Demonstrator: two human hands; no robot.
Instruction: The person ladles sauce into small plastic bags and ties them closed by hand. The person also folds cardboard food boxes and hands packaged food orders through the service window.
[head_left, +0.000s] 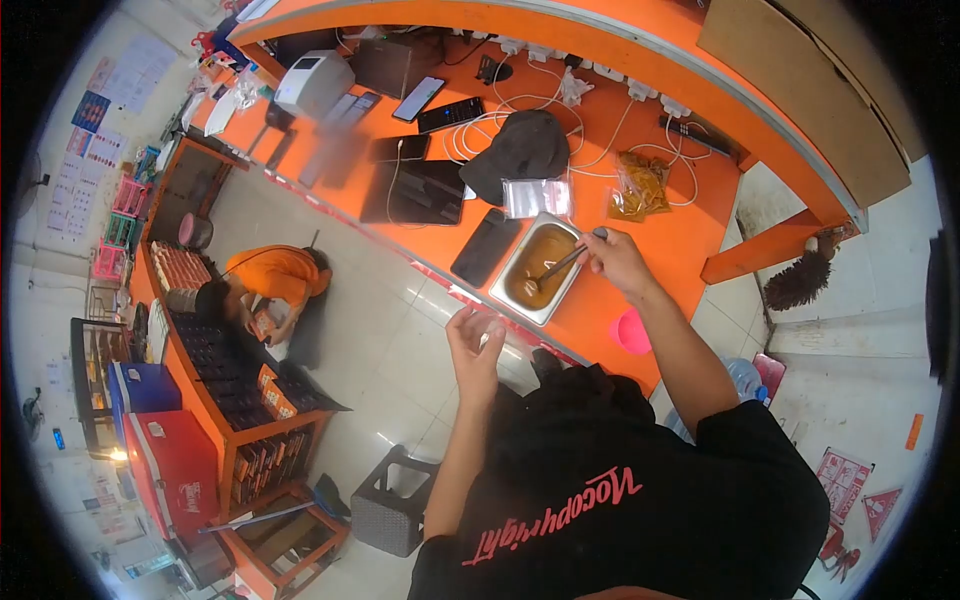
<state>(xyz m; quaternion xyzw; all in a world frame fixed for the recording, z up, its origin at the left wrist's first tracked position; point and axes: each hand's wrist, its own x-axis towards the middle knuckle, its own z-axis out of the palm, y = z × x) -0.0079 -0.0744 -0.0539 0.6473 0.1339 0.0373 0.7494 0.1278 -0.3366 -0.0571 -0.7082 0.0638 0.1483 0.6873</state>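
Note:
A metal tray (500,290) of brown liquid stands at the front edge of the orange counter. My right hand (618,262) is closed on the handle of a dark ladle (572,258), whose bowl end dips into the liquid. To the left of the tray, in front of the counter edge, my left hand (474,345) is raised with its fingers curled; a small pale spot shows near the fingertips, too small to name. A dark phone (486,248) lies just left of the tray, and small clear bags (536,198) lie behind it.
A black cap (520,155), a tablet (415,192), cables and a bag of yellow-brown food (640,187) lie on the counter (700,225). A pink bowl (630,331) sits right of the tray. Another person in orange (275,275) bends at shelves; a grey stool (390,505) stands below.

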